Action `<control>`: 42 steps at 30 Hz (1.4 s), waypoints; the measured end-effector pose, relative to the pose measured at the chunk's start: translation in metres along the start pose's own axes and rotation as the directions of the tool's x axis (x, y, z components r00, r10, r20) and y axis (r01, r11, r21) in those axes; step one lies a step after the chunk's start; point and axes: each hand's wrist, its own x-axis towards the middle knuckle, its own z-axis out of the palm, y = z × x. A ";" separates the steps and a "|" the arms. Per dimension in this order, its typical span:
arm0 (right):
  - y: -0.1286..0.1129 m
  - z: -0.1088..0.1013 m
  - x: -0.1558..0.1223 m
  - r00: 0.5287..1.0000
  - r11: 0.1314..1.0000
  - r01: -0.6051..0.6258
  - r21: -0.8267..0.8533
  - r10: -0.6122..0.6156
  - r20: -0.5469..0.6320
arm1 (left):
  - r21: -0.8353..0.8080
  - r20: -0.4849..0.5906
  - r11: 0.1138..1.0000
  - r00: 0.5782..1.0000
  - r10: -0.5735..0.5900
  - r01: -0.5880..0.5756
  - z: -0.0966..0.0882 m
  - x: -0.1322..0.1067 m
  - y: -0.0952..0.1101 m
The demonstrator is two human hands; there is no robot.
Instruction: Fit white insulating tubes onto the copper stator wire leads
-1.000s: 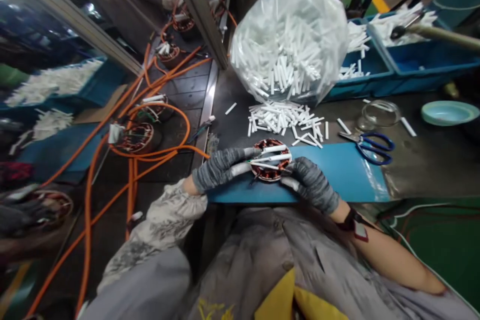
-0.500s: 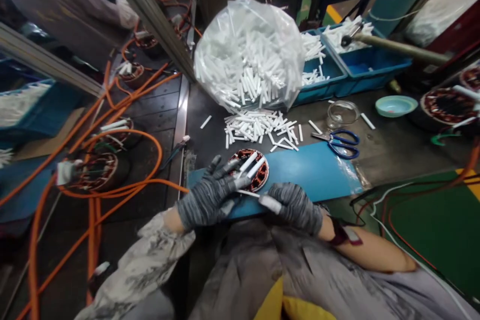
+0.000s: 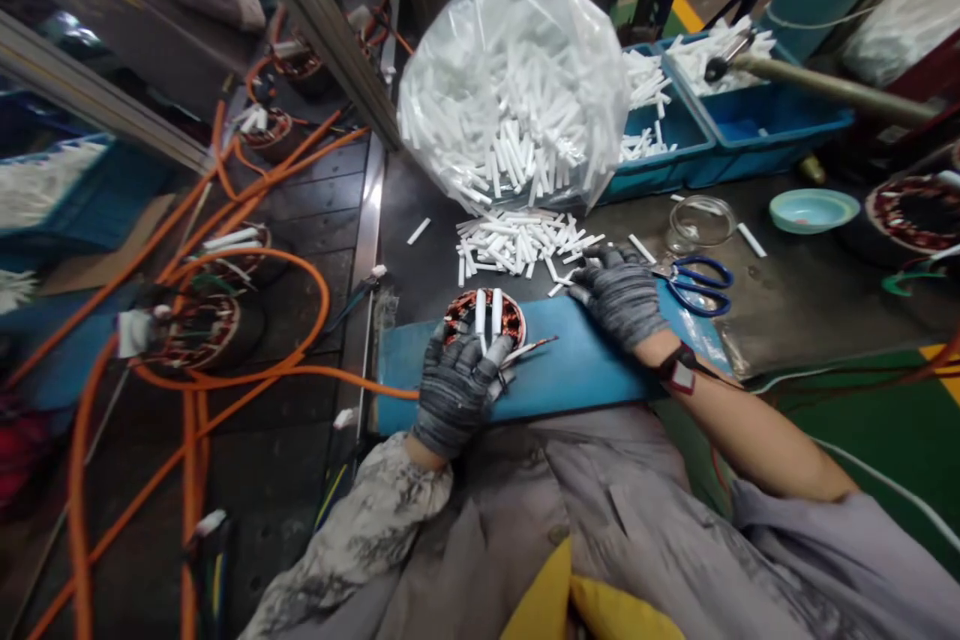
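Observation:
A round motor stator [image 3: 512, 318] with copper windings sits on a blue mat [image 3: 577, 360] in front of me. Two thick white sleeves [image 3: 481, 312] stand out over its top. My left hand [image 3: 457, 390], in a grey knit glove, covers the near rim. Between its thumb and fingers it pinches a wire lead [image 3: 531, 349], whose white sleeve ends in a bare copper tip pointing right. My right hand [image 3: 619, 298], gloved alike, reaches to the right edge of a pile of white tubes [image 3: 517, 242]. Its fingers are apart, the tips touching or just above loose tubes.
Behind the pile stands a clear plastic bag [image 3: 517, 90] full of tubes. Blue bins [image 3: 776, 125], a glass dish [image 3: 703, 222], a pale green bowl [image 3: 814, 212] and blue-handled scissors [image 3: 701, 285] lie right. Orange cables [image 3: 322, 295] and other stators [image 3: 202, 330] line the left.
My right hand has let go of the thin white lead and moved up and right to the tubes. My left hand has shifted right and down over the stator's near rim.

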 end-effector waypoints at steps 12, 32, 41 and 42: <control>-0.013 -0.009 -0.065 0.999 0.703 -0.040 0.710 0.002 0.055 | -0.321 -0.139 0.947 0.989 -0.042 -0.005 0.006 -0.009 -0.004; -0.060 0.006 -0.033 0.756 0.682 -0.272 0.678 -0.284 0.590 | -0.291 -0.058 0.956 0.998 0.011 -0.027 0.015 -0.017 -0.004; -0.030 0.008 -0.061 0.904 0.564 -0.382 0.732 0.063 0.423 | -0.294 0.306 0.948 0.952 -0.027 0.121 0.006 0.008 -0.003; -0.022 0.011 -0.064 0.893 0.568 -0.422 0.707 0.123 0.434 | -0.321 0.344 0.924 0.935 -0.090 0.207 0.002 0.010 -0.001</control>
